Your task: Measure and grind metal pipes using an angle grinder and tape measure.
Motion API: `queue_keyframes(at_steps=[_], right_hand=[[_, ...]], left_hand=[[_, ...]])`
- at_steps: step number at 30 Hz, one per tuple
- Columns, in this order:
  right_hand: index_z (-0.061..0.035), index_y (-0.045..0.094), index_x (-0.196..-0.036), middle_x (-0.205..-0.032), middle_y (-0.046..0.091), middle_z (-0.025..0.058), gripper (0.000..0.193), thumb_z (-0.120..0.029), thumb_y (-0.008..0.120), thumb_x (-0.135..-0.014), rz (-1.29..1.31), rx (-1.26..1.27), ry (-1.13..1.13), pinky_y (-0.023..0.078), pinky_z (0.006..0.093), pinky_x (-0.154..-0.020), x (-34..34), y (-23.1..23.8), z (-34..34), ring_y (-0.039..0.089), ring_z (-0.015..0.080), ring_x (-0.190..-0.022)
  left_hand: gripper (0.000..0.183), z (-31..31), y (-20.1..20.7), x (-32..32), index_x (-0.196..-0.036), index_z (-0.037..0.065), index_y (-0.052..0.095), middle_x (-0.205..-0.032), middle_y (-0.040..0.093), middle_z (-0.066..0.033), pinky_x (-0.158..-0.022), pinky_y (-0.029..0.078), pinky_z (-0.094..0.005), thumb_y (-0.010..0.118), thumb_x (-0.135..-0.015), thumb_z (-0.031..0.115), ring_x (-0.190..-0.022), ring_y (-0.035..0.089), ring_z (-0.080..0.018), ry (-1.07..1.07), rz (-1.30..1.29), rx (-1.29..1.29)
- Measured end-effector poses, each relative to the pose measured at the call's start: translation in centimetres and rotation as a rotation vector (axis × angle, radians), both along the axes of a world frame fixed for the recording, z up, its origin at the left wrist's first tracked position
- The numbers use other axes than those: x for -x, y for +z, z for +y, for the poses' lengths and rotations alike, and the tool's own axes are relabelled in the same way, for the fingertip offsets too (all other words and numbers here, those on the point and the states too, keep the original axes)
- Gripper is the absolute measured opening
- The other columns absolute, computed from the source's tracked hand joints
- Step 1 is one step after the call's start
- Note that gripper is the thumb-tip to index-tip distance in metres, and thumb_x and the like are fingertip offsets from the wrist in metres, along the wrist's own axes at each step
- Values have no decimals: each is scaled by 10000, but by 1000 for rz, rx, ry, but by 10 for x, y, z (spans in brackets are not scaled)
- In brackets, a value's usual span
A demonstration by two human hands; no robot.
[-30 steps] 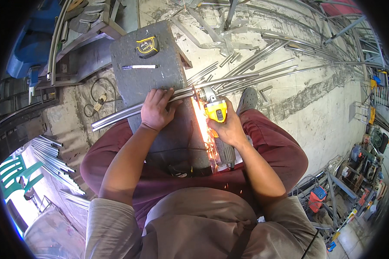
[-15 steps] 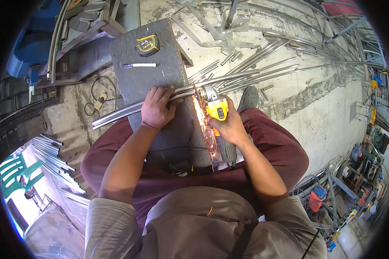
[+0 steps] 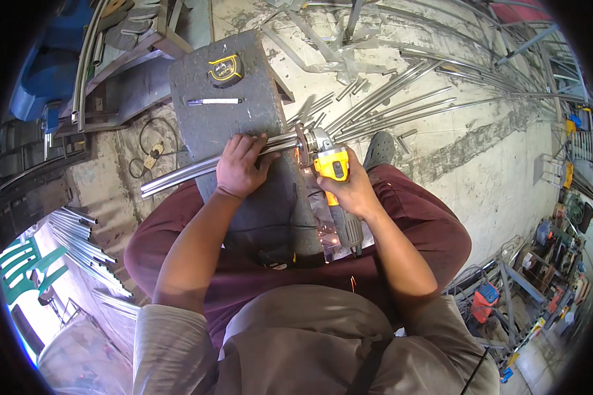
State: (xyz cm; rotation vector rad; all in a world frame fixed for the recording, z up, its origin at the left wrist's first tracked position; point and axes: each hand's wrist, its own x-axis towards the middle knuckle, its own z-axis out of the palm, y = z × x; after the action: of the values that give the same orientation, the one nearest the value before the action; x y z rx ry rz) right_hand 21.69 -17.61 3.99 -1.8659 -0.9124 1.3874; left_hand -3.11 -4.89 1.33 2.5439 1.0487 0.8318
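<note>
My left hand (image 3: 242, 164) presses down on several shiny metal tubes (image 3: 190, 176), its fingers wrapped over them. They lie across a dark, worn bench (image 3: 207, 131). In my right hand (image 3: 353, 191) is a yellow and grey angle grinder (image 3: 333, 164), gripped round its body. Its cutting disc (image 3: 302, 143) stands at the right ends of the tubes, by the bench's right edge. A few sparks show below the disc and near my lap. Farther up the bench lie a black and yellow tape measure (image 3: 225, 70) and a white marker pen (image 3: 215, 101).
Loose metal tubes (image 3: 402, 95) lie on the floor at the far right. More tubes (image 3: 85, 247) are stacked at the left, near a green plastic chair (image 3: 29, 263). A power cord with an outlet block (image 3: 153, 155) rests left of the bench. Tools and scrap clutter the right side.
The tube length that reached right past the disc is no longer attached; a blurred piece shows beyond the disc. The spark stream has shrunk to a few specks. My left hand stays in place.
</note>
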Motion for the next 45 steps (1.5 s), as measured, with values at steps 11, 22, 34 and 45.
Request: queue_keyframes(at_steps=[11, 22, 34, 45], right_hand=[[19, 349, -1567, -1263, 680, 205, 897, -147, 819, -821, -300, -87, 89, 539, 376, -991, -49, 51, -7, 683, 295, -1153], [-30, 276, -1632, -1102, 717, 331, 1039, -271, 768, -750, -442, 33, 352, 552, 508, -956, -47, 58, -40, 690, 493, -1077], [-19, 234, -1642, -965, 726, 304, 1004, -210, 739, -795, -563, 66, 422, 568, 528, -864, -28, 69, -24, 719, 467, -940], [-19, 223, -1642, -936, 704, 309, 1001, -204, 764, -820, -694, -5, 395, 563, 554, -804, -17, 65, 9, 713, 480, -885]], left_hand=[[478, -13, 1, 0, -1184, 57, 714, -991, 620, -115, -788, 536, -432, 890, -774, 226, -895, 612, -327, 39, 32, -33], [550, -91, 6, 4, -1458, 95, 575, -1508, 578, -100, -1052, 488, -467, 731, -944, 213, -1360, 546, -334, -35, 236, 53], [622, -54, 24, -10, -1627, 78, 354, -1707, 343, -94, -1288, 198, -599, 499, -1068, 309, -1597, 269, -310, 20, 546, 183], [723, 36, 26, -25, -1685, 64, 184, -1782, 83, -128, -1273, 41, -691, 452, -1073, 339, -1651, 17, -314, 112, 685, 156]])
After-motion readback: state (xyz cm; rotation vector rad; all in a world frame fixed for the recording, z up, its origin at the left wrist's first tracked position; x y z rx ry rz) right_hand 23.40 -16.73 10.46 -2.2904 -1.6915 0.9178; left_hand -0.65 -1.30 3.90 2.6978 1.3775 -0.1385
